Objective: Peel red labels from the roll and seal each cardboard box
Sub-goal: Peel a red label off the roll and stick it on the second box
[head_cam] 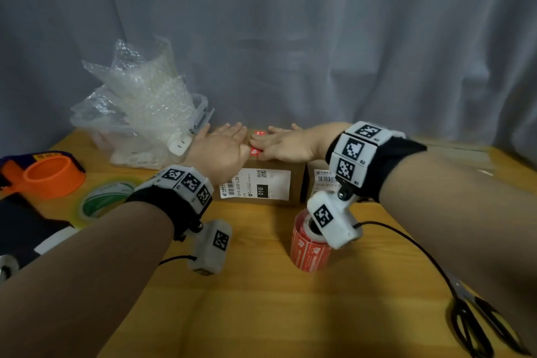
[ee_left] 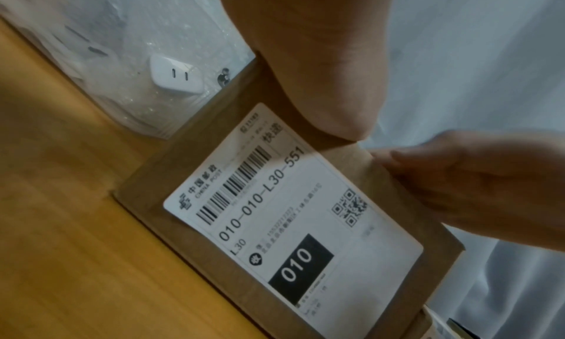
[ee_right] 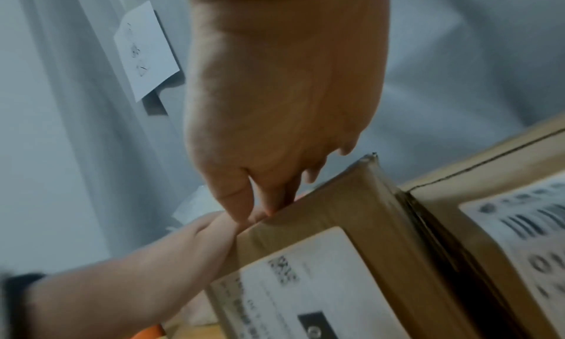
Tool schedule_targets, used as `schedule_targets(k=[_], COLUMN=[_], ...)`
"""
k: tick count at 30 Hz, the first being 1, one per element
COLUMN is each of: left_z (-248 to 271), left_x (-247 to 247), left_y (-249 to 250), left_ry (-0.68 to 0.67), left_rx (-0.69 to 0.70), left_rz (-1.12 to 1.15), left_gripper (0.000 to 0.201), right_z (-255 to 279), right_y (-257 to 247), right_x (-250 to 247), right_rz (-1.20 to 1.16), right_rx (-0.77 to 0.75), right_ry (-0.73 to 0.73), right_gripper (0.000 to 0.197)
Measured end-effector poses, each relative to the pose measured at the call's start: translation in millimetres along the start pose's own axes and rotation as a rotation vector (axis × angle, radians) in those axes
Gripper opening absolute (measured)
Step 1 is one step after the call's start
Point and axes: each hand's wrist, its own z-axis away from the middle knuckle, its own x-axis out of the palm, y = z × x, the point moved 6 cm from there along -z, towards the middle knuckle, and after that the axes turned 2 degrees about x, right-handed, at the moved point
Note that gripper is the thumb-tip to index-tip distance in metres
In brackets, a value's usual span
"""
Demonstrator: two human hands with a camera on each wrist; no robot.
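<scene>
A brown cardboard box (head_cam: 296, 183) with a white shipping label (ee_left: 293, 213) stands at the table's middle back. A red label (head_cam: 257, 142) runs across its top. My left hand (head_cam: 223, 144) lies flat on the left part of the top, fingers straight. My right hand (head_cam: 280, 142) lies flat on the right part, fingertips on the red label beside the left hand. In the right wrist view the right hand's fingers (ee_right: 275, 199) press at the box's top edge. The red label roll (head_cam: 308, 244) stands upright in front of the box, partly hidden by the wrist camera.
A second box (head_cam: 318, 180) stands against the first on the right. A clear bin of bubble wrap (head_cam: 139, 113) with a white charger (head_cam: 180, 144) sits at left. An orange tape dispenser (head_cam: 49, 173), a green tape roll (head_cam: 101, 200) and black scissors (head_cam: 476, 320) lie on the wooden table (head_cam: 261, 299).
</scene>
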Motion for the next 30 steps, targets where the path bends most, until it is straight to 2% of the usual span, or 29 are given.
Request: schedule_targets(k=[4, 7, 9, 13, 17, 19, 22, 26, 28, 30], left_z=[-1.5, -0.1, 3.4, 22.3, 51.2, 67.7, 85.0, 99.0, 102.9, 103.4], left_x=[-1.3, -9.8, -25.0, -68.8, -84.8, -78.2, -50.3, -12.7, -4.8, -0.8], left_y=[2.6, 7.8, 15.2, 36.7, 71.7, 95.0, 123.9, 140.7, 143.1, 142.2], left_ry=[0.007, 0.022, 0.094, 0.292, 0.283, 0.222, 0.084, -0.115, -0.132, -0.113], left_rx=[-0.024, -0.025, 0.015, 0.084, 0.21, 0.28, 0.347, 0.367, 0.374, 0.366], left_rz=[0.004, -0.005, 0.013, 0.195, 0.388, 0.431, 0.44, 0.489, 0.526, 0.61], left_gripper=[0.056, 0.053, 0.047, 0.037, 0.032, 0.031, 0.035, 0.059, 0.061, 0.052], right_z=[27.3, 44.6, 59.6, 93.3, 125.9, 137.2, 142.0, 143.2, 143.4, 138.6], right_y=[-3.8, 2.3, 8.4, 24.7, 35.5, 38.7, 43.1, 39.9, 37.9, 37.1], right_x=[1.4, -11.6, -17.7, -18.6, -4.9, 14.1, 56.8, 103.2, 114.8, 123.1], right_rz=[-0.223, -0.324, -0.364, -0.388, -0.645, -0.807, -0.988, -1.005, -1.113, -1.191], right_rx=[-0.089, -0.087, -0.055, 0.017, -0.01, -0.02, 0.029, 0.046, 0.018, 0.006], right_ry=[0.092, 0.306, 0.434, 0.552, 0.66, 0.668, 0.58, 0.434, 0.418, 0.385], right_gripper=[0.051, 0.046, 0.044, 0.038, 0.033, 0.034, 0.047, 0.068, 0.074, 0.083])
